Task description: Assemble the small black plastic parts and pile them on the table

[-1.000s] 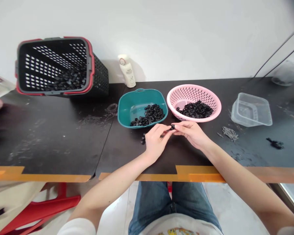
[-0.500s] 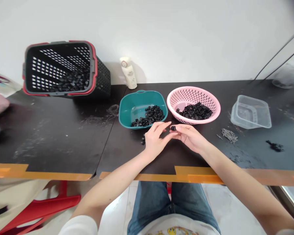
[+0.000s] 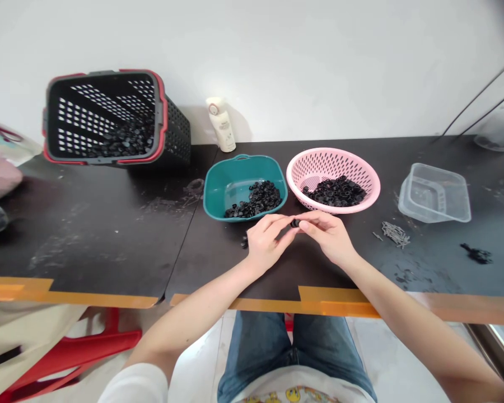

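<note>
Between the fingertips of both hands is a small round black part (image 3: 294, 223), too small to name more exactly. My left hand (image 3: 265, 239) pinches it from the left, and my right hand (image 3: 325, 234) grips it from the right, fingers closed. Behind my left hand stands a teal basin (image 3: 218, 193) with many small black pieces (image 3: 262, 197) in its right half. A pink basket (image 3: 372, 182) holding black ring-like parts (image 3: 338, 191) is just beyond my right hand. A few black pieces (image 3: 244, 242) lie beside my left hand, partly hidden by it.
At the back left stands a black basket (image 3: 178, 126) with red trim, holding black pieces. A white bottle (image 3: 223, 129) is near the wall. To the right are a clear plastic box (image 3: 437, 193), a pile of thin grey pins (image 3: 395, 233) and a black clump (image 3: 476, 254).
My hands have come together around the small black part. The left fingers, stretched out before, now pinch it, and the right hand has turned more palm-down over it.
</note>
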Tool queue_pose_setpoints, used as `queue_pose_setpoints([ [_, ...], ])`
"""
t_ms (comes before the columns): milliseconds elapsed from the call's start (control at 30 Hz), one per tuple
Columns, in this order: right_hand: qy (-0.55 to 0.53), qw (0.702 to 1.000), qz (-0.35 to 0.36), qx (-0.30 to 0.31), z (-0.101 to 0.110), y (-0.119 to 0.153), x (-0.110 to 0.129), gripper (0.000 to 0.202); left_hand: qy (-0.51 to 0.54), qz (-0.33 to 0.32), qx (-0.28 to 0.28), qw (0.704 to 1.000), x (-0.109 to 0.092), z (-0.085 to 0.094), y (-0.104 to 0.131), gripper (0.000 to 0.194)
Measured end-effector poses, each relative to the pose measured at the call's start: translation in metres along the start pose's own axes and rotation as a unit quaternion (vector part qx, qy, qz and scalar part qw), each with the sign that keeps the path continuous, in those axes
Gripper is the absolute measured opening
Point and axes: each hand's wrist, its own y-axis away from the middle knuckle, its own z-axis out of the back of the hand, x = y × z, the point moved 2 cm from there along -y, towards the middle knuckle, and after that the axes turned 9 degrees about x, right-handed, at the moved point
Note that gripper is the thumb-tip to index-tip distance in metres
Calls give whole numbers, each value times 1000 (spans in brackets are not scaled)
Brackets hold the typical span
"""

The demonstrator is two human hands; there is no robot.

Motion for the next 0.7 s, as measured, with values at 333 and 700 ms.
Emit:
queue_pose_setpoints([
  [333, 38, 999, 7, -15, -3, 5, 1, 17, -9, 3, -8, 1000, -4, 1, -1, 23],
  [700, 7, 1000, -8, -29, 0, 5, -1, 20, -12, -18, -11, 1000, -6, 5, -2, 23],
])
